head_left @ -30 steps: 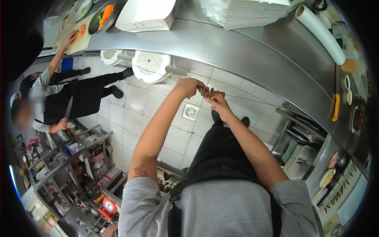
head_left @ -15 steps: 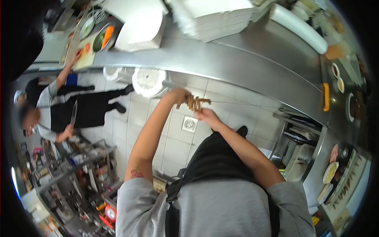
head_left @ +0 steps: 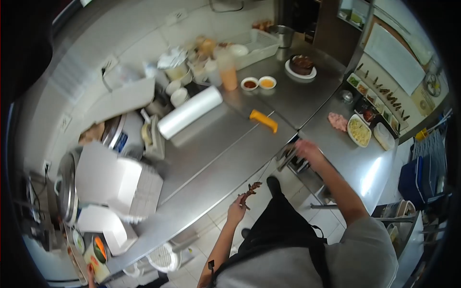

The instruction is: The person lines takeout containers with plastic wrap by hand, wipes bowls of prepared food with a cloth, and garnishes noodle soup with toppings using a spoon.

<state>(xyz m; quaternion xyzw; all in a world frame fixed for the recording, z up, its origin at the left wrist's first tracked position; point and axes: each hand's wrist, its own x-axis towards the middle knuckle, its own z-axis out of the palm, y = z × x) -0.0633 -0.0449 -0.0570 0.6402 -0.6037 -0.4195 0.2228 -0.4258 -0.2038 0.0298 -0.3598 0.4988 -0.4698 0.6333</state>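
Note:
My left hand is closed around a bunch of brown, cooked-looking meat pieces, held low over the floor in front of the counter edge. The pieces stick out past my fingertips; whether a skewer runs through them I cannot make out. My right hand reaches out at the counter's inner corner, above an opening with dark and metal items. Its fingers are blurred, and whether they hold anything is unclear. A yellow handle lies on the steel counter just beyond it.
A white roll and stacked white cartons stand on the counter's left. Two sauce bowls and a dark cake are farther back. On the right are pink meat and a tub of pale shreds. Another person's hand is at lower left.
My view has swung right toward the counter corner. My right hand has left the meat pieces and moved out to the corner opening. The left hand keeps the pieces.

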